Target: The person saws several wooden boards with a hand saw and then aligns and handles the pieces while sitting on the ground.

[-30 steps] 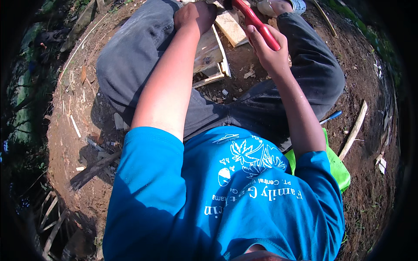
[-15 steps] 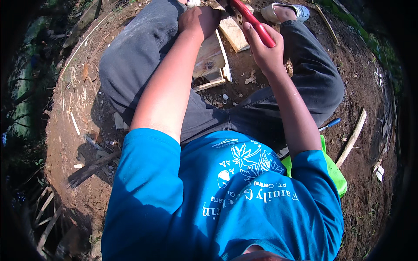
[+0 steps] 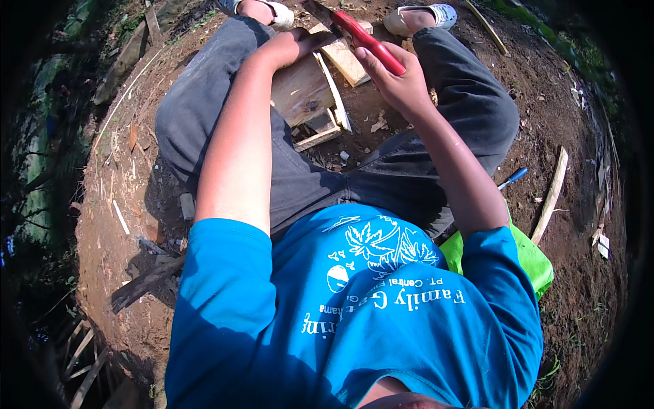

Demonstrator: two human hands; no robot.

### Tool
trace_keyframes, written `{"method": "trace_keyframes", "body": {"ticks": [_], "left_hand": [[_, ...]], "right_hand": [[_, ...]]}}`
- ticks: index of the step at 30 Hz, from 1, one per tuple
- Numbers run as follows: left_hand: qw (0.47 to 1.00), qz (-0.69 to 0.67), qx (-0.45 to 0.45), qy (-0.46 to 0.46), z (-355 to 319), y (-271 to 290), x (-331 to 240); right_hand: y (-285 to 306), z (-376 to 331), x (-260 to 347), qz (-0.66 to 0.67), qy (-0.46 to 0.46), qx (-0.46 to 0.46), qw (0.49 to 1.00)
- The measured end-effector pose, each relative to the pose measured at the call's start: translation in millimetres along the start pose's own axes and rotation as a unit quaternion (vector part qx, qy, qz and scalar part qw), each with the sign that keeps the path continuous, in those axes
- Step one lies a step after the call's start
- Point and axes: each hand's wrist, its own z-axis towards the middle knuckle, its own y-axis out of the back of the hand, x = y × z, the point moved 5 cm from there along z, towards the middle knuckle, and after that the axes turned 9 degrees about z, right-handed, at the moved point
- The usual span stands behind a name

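The tool slants across the top of my view, its long axis running from lower right to upper left. The butt of its red handle points back toward my right forearm; the dark front part points up and left, reaching close to the upper edge.

My right hand is closed round the lower end of the handle, thumb laid along it. My left hand is just left of the tool, below the dark part, its fingers reaching right. They are in shadow, and I cannot tell how far they are curled or whether they grip anything. The tool crosses above and between my hands, with the block under it in my view, slanting the same way.

The box lies below my left hand, its near corner open, a thin strip along its right side. Bare soil makes a gap between box, block and my right leg. My left leg bounds the other side, and a shoe stands right of the block, well apart from the handle.
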Motion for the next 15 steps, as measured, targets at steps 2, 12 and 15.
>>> {"method": "trace_keyframes", "body": {"ticks": [2, 12, 15], "left_hand": [[0.999, 0.029, -0.03, -0.001, -6.0, -0.1, 2.0], [0.935, 0.238, -0.122, 0.234, -5.9, -5.5, 22.3], [0.946, 0.17, -0.145, 0.233, -5.1, -3.7, 13.7]], "right_hand": [[-5.2, -2.7, 4.0, -0.014, -0.012, 0.006, 1.0], [-22.5, -21.9, -28.5, 0.053, 0.001, -0.03, 0.998], [-20.5, -21.8, -46.5, 0.024, 0.028, -0.055, 0.998]]}}
